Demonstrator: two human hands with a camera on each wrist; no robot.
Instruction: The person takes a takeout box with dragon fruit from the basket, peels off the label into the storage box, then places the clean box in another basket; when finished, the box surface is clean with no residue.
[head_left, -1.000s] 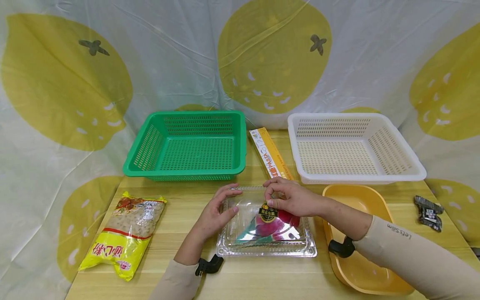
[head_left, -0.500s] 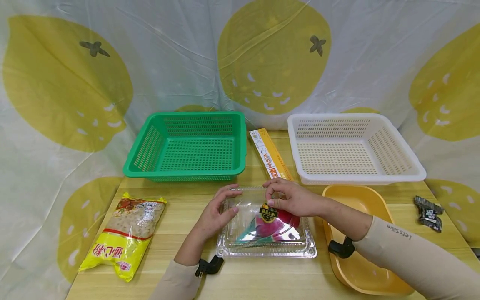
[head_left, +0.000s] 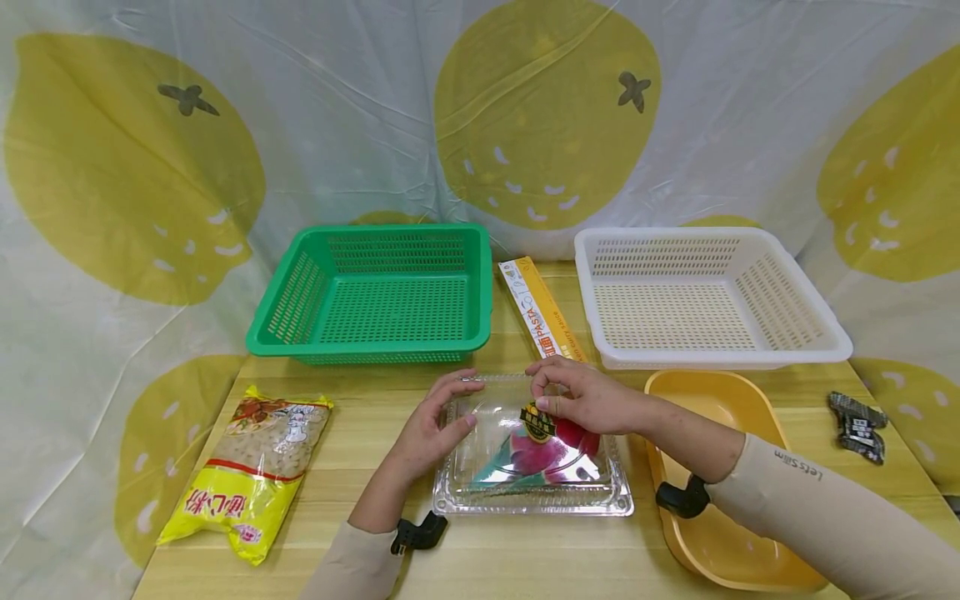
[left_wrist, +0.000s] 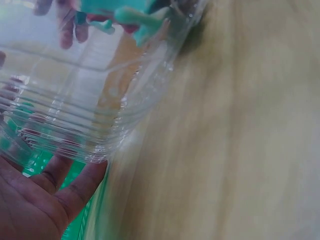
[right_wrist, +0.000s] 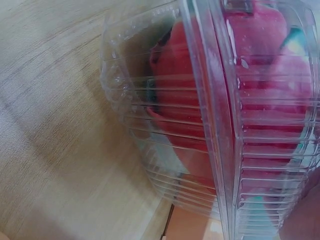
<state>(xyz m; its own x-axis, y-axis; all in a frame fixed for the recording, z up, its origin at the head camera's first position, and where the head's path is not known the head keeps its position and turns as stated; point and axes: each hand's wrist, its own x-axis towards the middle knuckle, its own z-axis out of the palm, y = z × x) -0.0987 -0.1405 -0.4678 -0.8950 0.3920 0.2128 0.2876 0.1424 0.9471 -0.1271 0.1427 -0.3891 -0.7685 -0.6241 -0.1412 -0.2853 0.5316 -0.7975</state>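
Observation:
In the head view a clear plastic clamshell box (head_left: 480, 498) lies closed on the table, with something pink-red and teal-green (head_left: 538, 457) inside, its kind blurred by glare. A black and gold sticker (head_left: 538, 425) sits on its lid. My right hand (head_left: 581, 396) pinches the sticker's upper edge between thumb and index finger. At the box's left side is my left hand (head_left: 432, 429), thumb over the lid and fingers along the far left corner. The left wrist view shows extended fingers (left_wrist: 82, 187) touching the box's ribbed wall.
Behind the box stand a green basket (head_left: 371, 343) and a white basket (head_left: 712, 354), with a pasta carton (head_left: 536, 304) between them. A yellow bag of pasta (head_left: 251, 467) lies left. Under my right forearm is an orange tub (head_left: 720, 542); black packets (head_left: 857, 427) lie far right.
The sticker has turned a little and its face tilts more towards the right hand. Both hands and the box stay almost in place.

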